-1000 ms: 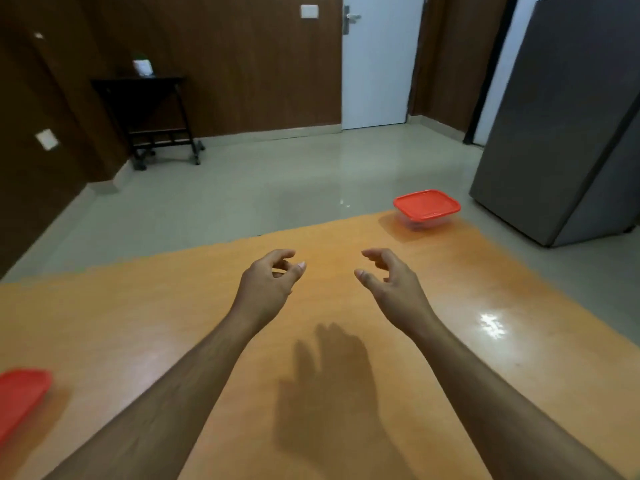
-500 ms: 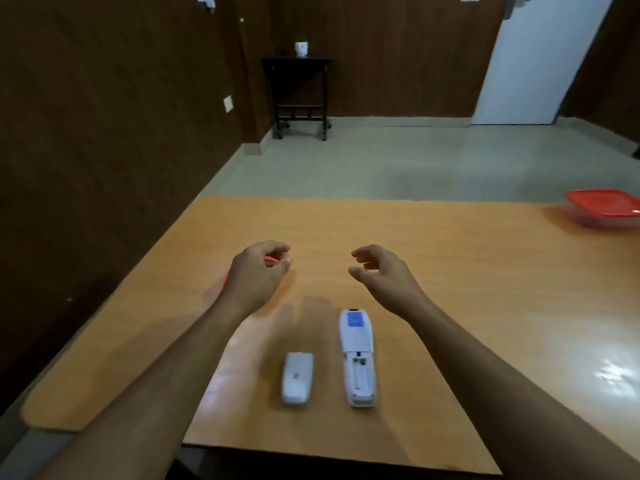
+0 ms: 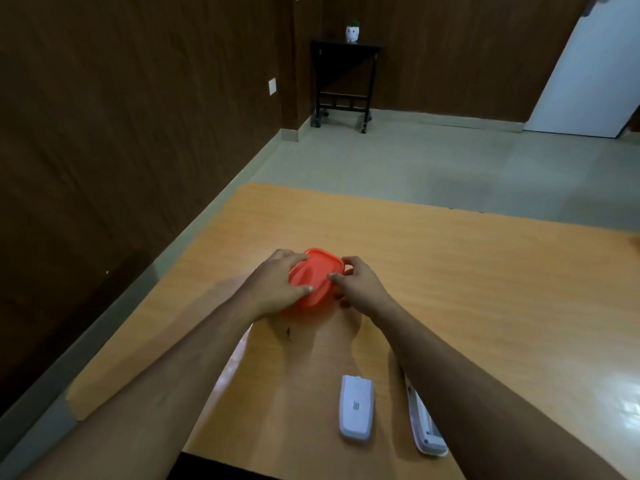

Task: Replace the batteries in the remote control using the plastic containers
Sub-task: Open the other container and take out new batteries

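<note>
Red-lidded plastic container is set on the tabletop toward its left edge, about midway between the near and far edges. It is gripped from both sides: left hand is wrapped over the left rim with the thumb laid on the lid, right hand is pinched on the right rim. Both hands are clenched on it; lid is not yet lifted.

Step judged: lid removal. The base should be pinned flat by the left hand while one corner is peeled up by the right, so contents are not spilled.

Remote control is laid near the near edge, largely hidden under the right forearm; long axis is run near-to-far, slightly angled. Which end is the front cannot be told. Battery cover is laid just left of it, apart, roughly parallel.
</note>
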